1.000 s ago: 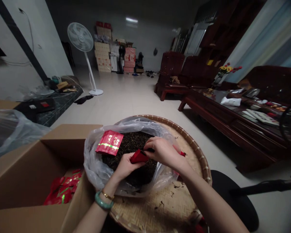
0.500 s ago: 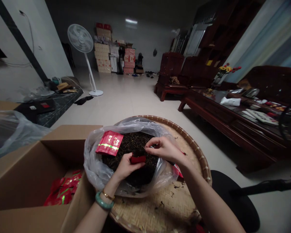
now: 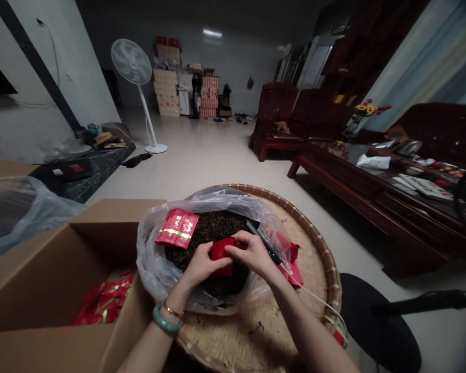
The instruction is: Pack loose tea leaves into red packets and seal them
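Both hands hold a small red tea packet (image 3: 222,250) over the loose dark tea leaves (image 3: 213,223). My left hand (image 3: 202,264) grips its left side, and my right hand (image 3: 251,253) pinches its upper right side with thumb and fingers. The leaves fill a clear plastic bag (image 3: 151,264). A stack of red printed tea packets (image 3: 177,228) rests on the leaves at the bag's left. To the right of my right hand lies a slim black tool (image 3: 270,248) with a white cord. More red packets (image 3: 293,272) lie beside it, partly behind the plastic.
The bag stands on a round woven bamboo tray (image 3: 256,331) with a raised rim. At the left, an open cardboard box (image 3: 34,274) contains several red packets (image 3: 106,300). A black round stand base (image 3: 376,321) is at the right. Farther off are a white fan (image 3: 147,114) and a wooden table (image 3: 341,181).
My right hand has come down from above the packet's opening and now grips the packet too. The packet has tilted so its red face shows. The black tool is now more visible.
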`<action>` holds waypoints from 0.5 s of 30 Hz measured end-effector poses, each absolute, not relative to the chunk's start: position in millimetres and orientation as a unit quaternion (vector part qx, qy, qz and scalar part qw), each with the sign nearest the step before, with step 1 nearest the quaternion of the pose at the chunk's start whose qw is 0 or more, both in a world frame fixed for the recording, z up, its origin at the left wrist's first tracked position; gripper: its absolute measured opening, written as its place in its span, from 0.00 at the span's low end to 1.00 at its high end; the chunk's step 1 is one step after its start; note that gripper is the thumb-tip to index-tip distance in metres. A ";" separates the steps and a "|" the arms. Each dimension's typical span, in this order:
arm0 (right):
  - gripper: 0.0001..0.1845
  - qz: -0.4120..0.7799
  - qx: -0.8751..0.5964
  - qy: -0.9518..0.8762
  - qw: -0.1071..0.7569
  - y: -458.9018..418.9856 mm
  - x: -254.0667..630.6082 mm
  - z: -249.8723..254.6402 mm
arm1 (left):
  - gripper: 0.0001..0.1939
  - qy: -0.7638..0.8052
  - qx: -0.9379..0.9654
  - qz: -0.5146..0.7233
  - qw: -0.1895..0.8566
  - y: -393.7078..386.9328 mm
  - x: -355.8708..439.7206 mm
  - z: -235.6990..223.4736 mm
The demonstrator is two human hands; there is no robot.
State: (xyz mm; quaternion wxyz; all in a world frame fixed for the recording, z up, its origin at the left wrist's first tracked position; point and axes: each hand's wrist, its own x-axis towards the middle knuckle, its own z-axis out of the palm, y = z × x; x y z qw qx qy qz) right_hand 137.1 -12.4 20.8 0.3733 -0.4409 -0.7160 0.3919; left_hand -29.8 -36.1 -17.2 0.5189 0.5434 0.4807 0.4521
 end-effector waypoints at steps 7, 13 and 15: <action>0.20 0.578 -0.442 -0.561 0.395 -5.6 131.3 3.4 | 0.20 0.480 0.477 0.523 0.519 -33.7 -29.1 -12.7; 0.19 0.547 -0.461 -0.513 0.475 -14.2 126.6 -10.5 | 0.20 0.498 0.412 0.564 0.514 -34.4 -21.5 -23.2; 0.17 0.517 -0.479 -0.541 0.459 -16.6 127.8 -11.4 | 0.20 0.498 0.403 0.569 0.516 -35.3 -18.5 -25.0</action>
